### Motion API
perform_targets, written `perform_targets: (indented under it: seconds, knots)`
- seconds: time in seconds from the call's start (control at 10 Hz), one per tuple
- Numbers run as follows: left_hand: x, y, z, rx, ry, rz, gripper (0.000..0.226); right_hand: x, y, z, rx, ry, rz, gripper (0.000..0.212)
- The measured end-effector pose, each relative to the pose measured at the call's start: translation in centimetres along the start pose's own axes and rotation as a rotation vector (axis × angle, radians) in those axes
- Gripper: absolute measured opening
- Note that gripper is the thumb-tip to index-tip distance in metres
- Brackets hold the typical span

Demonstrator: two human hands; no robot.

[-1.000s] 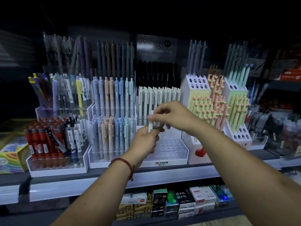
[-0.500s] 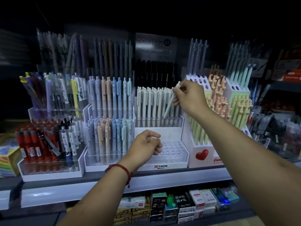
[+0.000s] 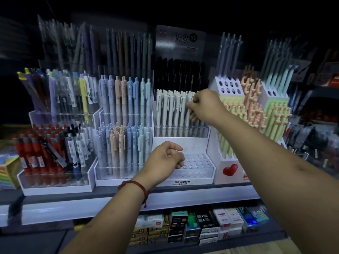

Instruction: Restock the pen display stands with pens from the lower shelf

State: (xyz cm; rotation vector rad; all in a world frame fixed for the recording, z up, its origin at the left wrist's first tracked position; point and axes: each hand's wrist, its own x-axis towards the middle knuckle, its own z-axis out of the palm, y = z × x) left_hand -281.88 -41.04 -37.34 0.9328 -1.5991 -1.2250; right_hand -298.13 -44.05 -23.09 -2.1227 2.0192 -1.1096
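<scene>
We face a shelf (image 3: pixel 183 197) crowded with stands. Red pens (image 3: pixel 34 151) stand at the far left, pastel pens (image 3: pixel 126 99) come next, and a heart stand (image 3: pixel 230 169) of yellow, orange and green pens is on the right. Small boxes (image 3: pixel 201 222) fill the lower shelf beneath. In the middle sits the white stand (image 3: pixel 183 142). Black pens (image 3: pixel 179 72) fill its dim top tier, a row of white pens (image 3: pixel 170 110) its middle tier, and its bottom tier (image 3: pixel 196 162) shows only bare holes. Our left hand (image 3: pixel 167 158), with a red bracelet (image 3: pixel 135 186) at the wrist, hangs in front of that bottom tier and covers its left part. Its fingers are loosely curled, and we see nothing held in them. Our right hand (image 3: pixel 205 105) covers the right end of the white row and pinches the top of the last pen (image 3: pixel 187 116) there between thumb and fingers. Half a second ago that pen leaned across the row with its top raised above the others. Now it stands upright in line with them, and our hand has dropped lower and moved a little left. The left hand has hardly moved. The pen is pale white with a clip on its side and a square click top, like its neighbours. Its lower end sits behind the clear front wall of the middle tier.
</scene>
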Motion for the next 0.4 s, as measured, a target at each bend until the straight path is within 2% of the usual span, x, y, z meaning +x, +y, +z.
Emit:
perform_targets:
  seconds: [0.1,0.2,0.3,0.4]
  knots:
    - [-0.2,0.1,0.1,0.020,0.003,0.001,0.013,-0.2,0.3,0.2,0.053,0.043,0.006,0.036]
    - [-0.5,0.8,0.1,0.010,0.033,0.015,0.011,-1.1,0.8,0.7,0.146,0.025,0.082,0.028]
    - [-1.8,1.8,0.1,0.079,0.116,0.080,0.009,-3.2,1.4,1.5,0.127,0.038,0.121,0.019]
    - [-3.7,2.8,-1.0,0.210,0.193,0.187,0.014,-6.2,0.7,1.2,0.013,0.107,0.064,0.030]
